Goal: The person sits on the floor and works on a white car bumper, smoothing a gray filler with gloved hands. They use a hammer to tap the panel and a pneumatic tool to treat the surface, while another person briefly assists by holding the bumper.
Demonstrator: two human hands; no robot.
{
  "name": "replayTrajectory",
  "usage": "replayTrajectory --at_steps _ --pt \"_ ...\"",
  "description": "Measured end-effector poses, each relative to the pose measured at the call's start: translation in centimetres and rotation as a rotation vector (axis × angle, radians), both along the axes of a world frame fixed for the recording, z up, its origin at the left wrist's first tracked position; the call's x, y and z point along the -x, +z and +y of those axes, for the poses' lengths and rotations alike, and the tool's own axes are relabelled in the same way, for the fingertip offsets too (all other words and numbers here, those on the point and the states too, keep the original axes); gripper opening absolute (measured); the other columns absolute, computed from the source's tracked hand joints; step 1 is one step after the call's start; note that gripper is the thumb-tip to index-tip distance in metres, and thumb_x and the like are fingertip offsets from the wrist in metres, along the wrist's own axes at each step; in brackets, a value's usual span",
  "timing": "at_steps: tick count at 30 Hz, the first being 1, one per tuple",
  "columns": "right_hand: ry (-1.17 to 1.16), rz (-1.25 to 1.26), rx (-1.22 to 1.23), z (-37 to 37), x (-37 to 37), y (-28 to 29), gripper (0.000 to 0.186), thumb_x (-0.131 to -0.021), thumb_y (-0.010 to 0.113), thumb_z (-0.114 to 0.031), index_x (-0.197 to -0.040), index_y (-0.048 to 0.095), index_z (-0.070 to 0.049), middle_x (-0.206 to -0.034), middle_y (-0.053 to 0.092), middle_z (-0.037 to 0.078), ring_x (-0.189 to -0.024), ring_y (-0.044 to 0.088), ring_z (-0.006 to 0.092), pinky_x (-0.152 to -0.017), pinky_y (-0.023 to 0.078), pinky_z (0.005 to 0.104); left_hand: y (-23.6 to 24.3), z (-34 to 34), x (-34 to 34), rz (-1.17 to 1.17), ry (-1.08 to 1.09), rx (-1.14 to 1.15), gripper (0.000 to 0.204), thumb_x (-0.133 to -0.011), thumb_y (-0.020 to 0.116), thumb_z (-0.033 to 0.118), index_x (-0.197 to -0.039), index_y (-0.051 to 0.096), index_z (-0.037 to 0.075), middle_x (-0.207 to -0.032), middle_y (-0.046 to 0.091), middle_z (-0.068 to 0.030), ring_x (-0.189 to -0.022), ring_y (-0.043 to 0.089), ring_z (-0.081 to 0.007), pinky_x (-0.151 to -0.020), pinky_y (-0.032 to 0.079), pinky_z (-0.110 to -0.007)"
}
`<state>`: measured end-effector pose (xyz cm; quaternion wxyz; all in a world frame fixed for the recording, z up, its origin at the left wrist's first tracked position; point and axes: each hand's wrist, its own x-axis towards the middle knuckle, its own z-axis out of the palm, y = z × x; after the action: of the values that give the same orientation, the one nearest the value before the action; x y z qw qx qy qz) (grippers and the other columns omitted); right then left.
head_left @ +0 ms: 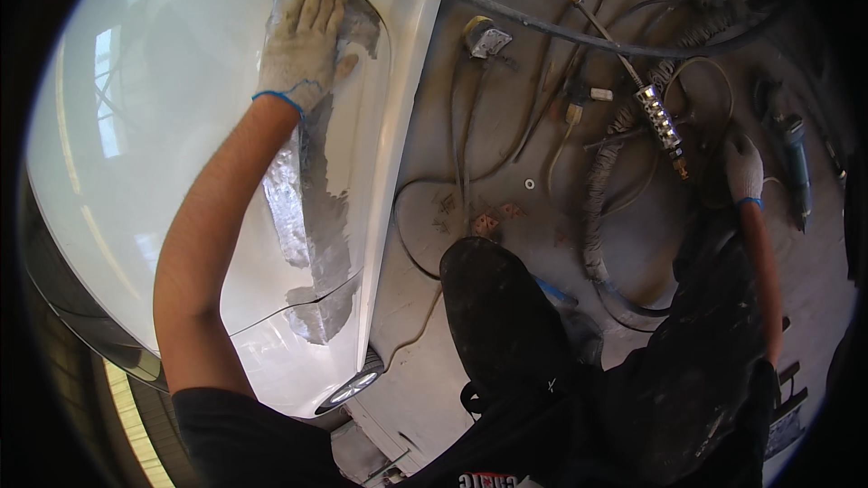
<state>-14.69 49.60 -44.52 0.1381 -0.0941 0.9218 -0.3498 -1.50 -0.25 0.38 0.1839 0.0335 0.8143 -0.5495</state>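
Observation:
My left hand (306, 41), in a pale work glove with a blue cuff, lies on the side of a white car (136, 163). Its fingers are stretched out, thumb apart, over a sanded area where bare silver metal (284, 203) and grey filler (324, 190) show. Low at the right, beside my bent knee, is my right hand (744, 170) in a matching glove. Its fingers point away from me and are too dark and small to read, so any hold is unclear. Closest to it lies a teal angle grinder (797, 167) on the floor.
Across the floor run a thick black hose (506, 14), a cloth-wrapped hose (599, 199) and several cables. A long metal rod tool with a perforated sleeve (658, 117) lies among them. Near the car are a sander-like tool (486, 38), a white washer (530, 184) and a wheel (353, 387).

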Motion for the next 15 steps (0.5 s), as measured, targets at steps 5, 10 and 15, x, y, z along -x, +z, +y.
replayTrajectory --at_steps 5,10,15 --pt "-0.08 -0.193 0.146 0.2 -0.2 -0.7 0.032 -0.094 0.058 -0.027 -0.107 0.066 0.001 -0.096 0.069 0.024 -0.092 0.068 0.0385 -0.08 0.051 0.0437 0.2 -0.3 2.9 0.076 0.017 0.096 0.086 -0.093 0.054 0.055 -0.155 0.03 0.002 -0.165 0.025 -0.0097 -0.155 0.014 -0.0219 -0.126 0.01 -0.038" --pt "-0.049 -0.225 0.082 -0.2 0.2 -0.5 0.031 -0.093 0.058 -0.027 -0.106 0.066 0.001 -0.094 0.069 0.023 -0.09 0.068 0.0378 -0.079 0.05 0.0431 -0.1 0.1 0.0 0.056 0.068 0.074 0.085 -0.093 0.054 0.054 -0.156 0.029 0.003 -0.167 0.019 -0.0099 -0.155 0.013 -0.0239 -0.125 0.009 -0.039" --pt "-0.058 -0.207 0.115 -0.3 0.4 -0.3 0.03 -0.093 0.057 -0.025 -0.104 0.066 0.001 -0.092 0.068 0.022 -0.088 0.067 0.0368 -0.079 0.05 0.0422 0.0 0.1 -3.7 -0.02 0.064 0.019 0.088 -0.09 0.058 0.052 -0.155 0.03 0.0 -0.166 0.021 -0.0117 -0.154 0.014 -0.0249 -0.125 0.009 -0.039"
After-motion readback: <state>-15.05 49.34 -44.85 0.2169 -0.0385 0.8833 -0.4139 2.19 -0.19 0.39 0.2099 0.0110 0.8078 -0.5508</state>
